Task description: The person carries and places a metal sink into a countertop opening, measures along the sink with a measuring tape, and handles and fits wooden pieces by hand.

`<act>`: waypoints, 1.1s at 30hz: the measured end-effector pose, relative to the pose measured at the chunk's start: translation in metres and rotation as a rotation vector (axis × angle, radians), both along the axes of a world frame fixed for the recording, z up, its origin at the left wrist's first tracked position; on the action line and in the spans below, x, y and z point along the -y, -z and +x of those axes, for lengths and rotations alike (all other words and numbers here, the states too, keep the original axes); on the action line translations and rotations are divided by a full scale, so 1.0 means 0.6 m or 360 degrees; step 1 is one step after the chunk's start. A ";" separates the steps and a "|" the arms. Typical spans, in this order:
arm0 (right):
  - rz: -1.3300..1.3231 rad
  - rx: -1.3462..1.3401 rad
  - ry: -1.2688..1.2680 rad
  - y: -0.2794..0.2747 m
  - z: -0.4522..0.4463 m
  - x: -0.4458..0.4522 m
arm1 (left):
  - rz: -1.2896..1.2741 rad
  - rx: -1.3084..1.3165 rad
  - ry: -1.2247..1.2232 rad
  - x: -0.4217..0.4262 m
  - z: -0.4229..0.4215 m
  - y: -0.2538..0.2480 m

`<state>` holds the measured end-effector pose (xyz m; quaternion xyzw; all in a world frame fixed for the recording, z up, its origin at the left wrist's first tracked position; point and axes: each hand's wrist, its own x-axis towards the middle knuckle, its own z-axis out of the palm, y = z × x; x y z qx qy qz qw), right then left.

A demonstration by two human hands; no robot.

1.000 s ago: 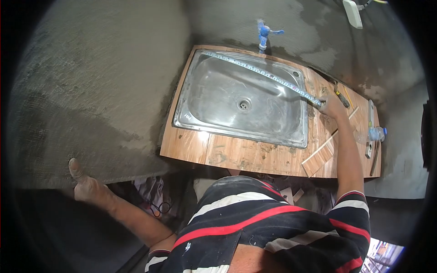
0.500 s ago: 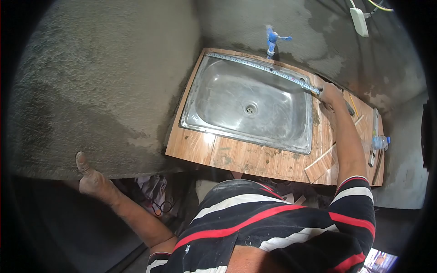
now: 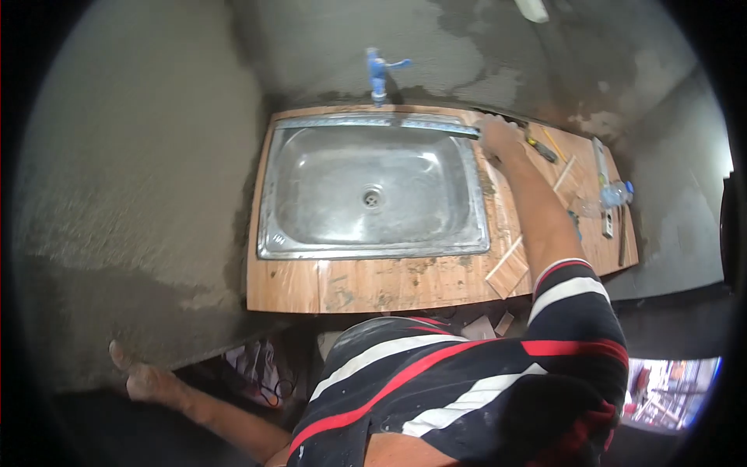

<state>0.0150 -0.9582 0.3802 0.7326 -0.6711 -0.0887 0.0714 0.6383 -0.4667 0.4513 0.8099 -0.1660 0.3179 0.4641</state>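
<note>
My right hand (image 3: 499,137) is closed at the right end of a tape measure (image 3: 350,122), whose blade runs along the back rim of the steel sink (image 3: 373,251). The tape's case is hidden by my fingers. The sink sits in a wood-look tiled counter (image 3: 296,288), its drain near the middle. My left hand (image 3: 152,383) is at the lower edge of the grey plastered wall (image 3: 156,194), its thumb stretched upward. The other fingers of that hand are out of sight.
A blue tap (image 3: 377,78) juts from the wall behind the sink. Right of my hand lie a yellow-and-black handled tool (image 3: 542,149), a yellow pencil-like stick (image 3: 555,145), a spirit level (image 3: 601,162), a plastic bottle (image 3: 615,194) and a loose tile piece (image 3: 507,274).
The view has turned, so the sink and counter appear further left and straighter. My right hand remains at the tape's right end, and my left stays by the wall edge.
</note>
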 end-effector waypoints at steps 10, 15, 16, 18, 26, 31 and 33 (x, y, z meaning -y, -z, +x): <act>-0.0117 0.0041 -0.0042 0.055 -0.019 0.040 | -0.0342 -0.0232 0.0103 0.030 -0.056 -0.035; -0.0246 0.0051 -0.0061 0.077 -0.019 0.052 | -0.0340 -0.0224 0.0096 0.032 -0.046 -0.034; -0.0269 0.0040 -0.0074 0.080 -0.020 0.054 | -0.0334 -0.0227 0.0091 0.030 -0.046 -0.032; -0.0315 0.0039 -0.0099 0.083 -0.019 0.052 | -0.0327 -0.0223 0.0082 0.028 -0.043 -0.032; -0.0326 0.0047 -0.0143 0.081 -0.015 0.057 | -0.0301 -0.0208 0.0052 0.021 -0.039 -0.023; -0.0375 0.0057 -0.0180 0.084 -0.016 0.064 | -0.0275 -0.0198 0.0023 0.013 -0.041 -0.017; -0.0353 0.0046 -0.0178 0.084 -0.016 0.063 | -0.0262 -0.0197 0.0011 0.011 -0.042 -0.015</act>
